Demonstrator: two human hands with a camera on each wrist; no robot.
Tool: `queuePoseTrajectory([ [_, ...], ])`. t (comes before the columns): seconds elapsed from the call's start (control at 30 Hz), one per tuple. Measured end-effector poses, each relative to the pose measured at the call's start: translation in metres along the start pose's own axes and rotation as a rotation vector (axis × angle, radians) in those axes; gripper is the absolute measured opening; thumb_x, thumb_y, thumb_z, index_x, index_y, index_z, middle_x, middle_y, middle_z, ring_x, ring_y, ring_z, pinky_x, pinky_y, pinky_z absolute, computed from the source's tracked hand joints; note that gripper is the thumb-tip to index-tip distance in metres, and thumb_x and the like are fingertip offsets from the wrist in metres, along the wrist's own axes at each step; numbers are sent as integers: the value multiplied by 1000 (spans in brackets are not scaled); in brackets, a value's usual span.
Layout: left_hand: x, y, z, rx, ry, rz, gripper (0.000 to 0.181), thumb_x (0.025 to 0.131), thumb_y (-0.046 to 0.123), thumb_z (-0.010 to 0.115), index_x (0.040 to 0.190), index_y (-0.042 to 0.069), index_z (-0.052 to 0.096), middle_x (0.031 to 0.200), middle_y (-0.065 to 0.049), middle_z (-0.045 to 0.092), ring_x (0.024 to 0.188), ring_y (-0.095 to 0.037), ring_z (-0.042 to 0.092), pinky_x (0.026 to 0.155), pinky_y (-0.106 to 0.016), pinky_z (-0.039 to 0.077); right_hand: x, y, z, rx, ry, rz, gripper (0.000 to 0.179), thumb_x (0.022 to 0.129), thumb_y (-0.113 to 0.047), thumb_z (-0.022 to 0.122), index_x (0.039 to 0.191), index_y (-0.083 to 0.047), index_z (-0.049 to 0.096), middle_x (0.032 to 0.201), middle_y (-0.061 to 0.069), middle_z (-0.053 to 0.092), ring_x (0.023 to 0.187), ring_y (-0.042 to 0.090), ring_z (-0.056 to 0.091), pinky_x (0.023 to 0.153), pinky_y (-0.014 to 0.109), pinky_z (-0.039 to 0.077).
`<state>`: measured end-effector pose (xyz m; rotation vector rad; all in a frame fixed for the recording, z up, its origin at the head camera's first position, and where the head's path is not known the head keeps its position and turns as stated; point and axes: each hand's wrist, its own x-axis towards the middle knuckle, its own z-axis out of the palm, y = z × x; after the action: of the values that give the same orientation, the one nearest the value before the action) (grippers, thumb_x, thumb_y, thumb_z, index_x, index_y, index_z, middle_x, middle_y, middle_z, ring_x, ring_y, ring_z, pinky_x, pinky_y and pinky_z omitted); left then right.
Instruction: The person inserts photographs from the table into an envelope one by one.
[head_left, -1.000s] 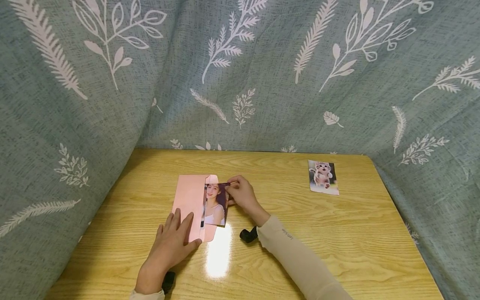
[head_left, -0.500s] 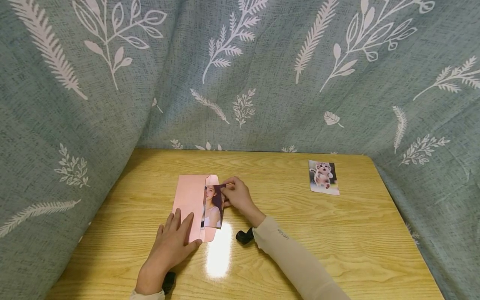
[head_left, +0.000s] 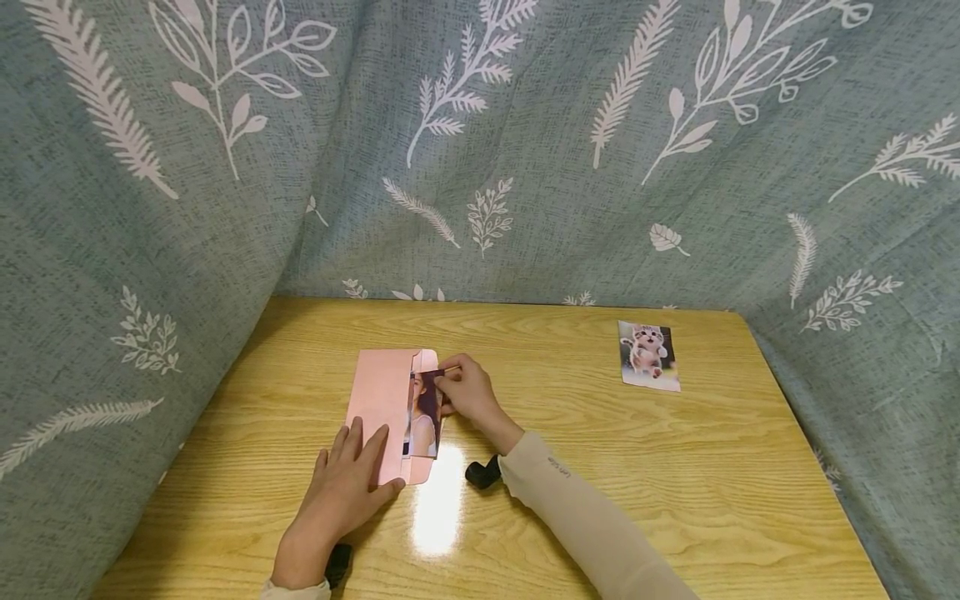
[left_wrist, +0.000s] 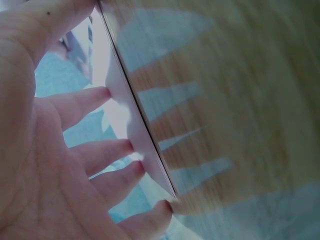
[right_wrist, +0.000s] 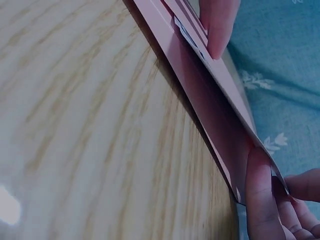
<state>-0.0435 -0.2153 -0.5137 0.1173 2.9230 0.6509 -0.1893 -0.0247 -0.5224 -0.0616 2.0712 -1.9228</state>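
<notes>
A pink envelope [head_left: 378, 383] lies flat on the table, its flap side facing right. A photo [head_left: 424, 425] of a person in a white top sticks partly out of its mouth, with the left part hidden inside. My left hand [head_left: 337, 479] presses on the envelope with spread fingers, the tips on its lower half. My right hand [head_left: 472, 396] pinches the photo's upper right corner between thumb and fingers. In the right wrist view, the thumb [right_wrist: 262, 195] is at one face of the photo, raised in a slope above the pink flap [right_wrist: 215, 135].
A kitten photo [head_left: 648, 357] lies alone at the back right of the wooden table [head_left: 675, 483]. A blue-green leaf-patterned cloth [head_left: 480, 150] hangs around the back and sides. A bright reflection shines on the wood just in front of the envelope.
My right hand has moved left with the photo, and less of the photo shows outside the envelope. My left hand has stayed in place on the envelope.
</notes>
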Motion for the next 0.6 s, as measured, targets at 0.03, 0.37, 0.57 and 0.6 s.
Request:
queuePoseTrajectory([
  [0.03, 0, 0, 0, 0, -2, -1, 83, 89, 44, 74, 155, 10, 37, 158, -34, 18, 145, -52, 13, 108, -74, 13, 0, 0, 1, -7, 1, -1, 21, 95, 0, 64, 115, 2, 60, 90, 13, 65, 56, 17, 62, 48, 33, 57],
  [0.37, -1, 2, -3, 16, -4, 6, 81, 90, 44, 72, 155, 10, 37, 158, -34, 17, 145, -52, 14, 109, -74, 13, 2, -1, 6, -82, -9, -14, 20, 96, -2, 64, 116, -1, 61, 94, 10, 61, 56, 15, 60, 49, 32, 57],
  [0.57, -3, 3, -5, 23, -7, 10, 80, 91, 43, 72, 155, 9, 37, 158, -34, 18, 145, -52, 14, 109, -74, 14, 2, -3, 10, -96, -13, -28, 18, 96, -2, 64, 113, -1, 62, 93, 9, 61, 57, 16, 61, 48, 30, 57],
  [0.6, -3, 3, -5, 22, -9, 10, 80, 91, 44, 72, 155, 9, 37, 158, -34, 18, 145, -52, 14, 109, -74, 13, 2, -4, 10, -98, -13, -29, 18, 96, -1, 64, 113, 0, 61, 92, 9, 61, 57, 17, 62, 47, 30, 57],
])
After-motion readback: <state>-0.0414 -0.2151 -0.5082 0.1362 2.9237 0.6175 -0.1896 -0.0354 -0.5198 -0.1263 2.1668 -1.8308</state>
